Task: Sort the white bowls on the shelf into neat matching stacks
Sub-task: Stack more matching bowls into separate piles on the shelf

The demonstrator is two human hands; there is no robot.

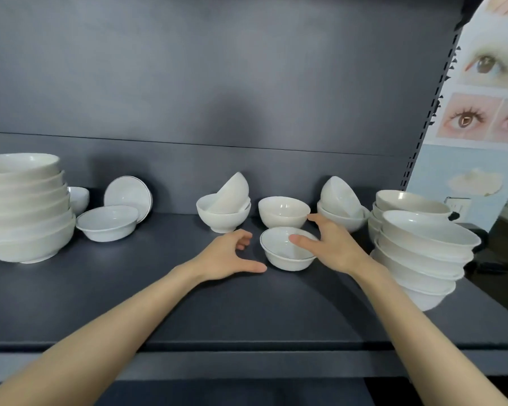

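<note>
Reaching forward over the dark shelf (159, 288), I had both bare forearms stretched out and angled in towards a small white bowl (286, 253) with a thin dark line round its rim, which stood upright on the shelf between my hands. My left hand (228, 254) lay just left of it, thumb pointed at its base and near it, the other fingers loosely curled and holding nothing. My right hand (333, 244) was spread wide on the bowl's right side, thumb stretched across the hollow and forefinger straight, its tip close to the rim of a deeper bowl (283, 210) just behind; whether the thumb touched the small bowl I could not tell. The two hands were apart, neither clamped on anything. Left of the deeper bowl stood a footed bowl (222, 216) with another tilted inside it, and to its right a similar pair (342, 213). A leaning stack (423, 250) rose by my right forearm, a tall stack (24, 212) stood at the far left, and a shallow bowl (107, 222) sat beside that.
</note>
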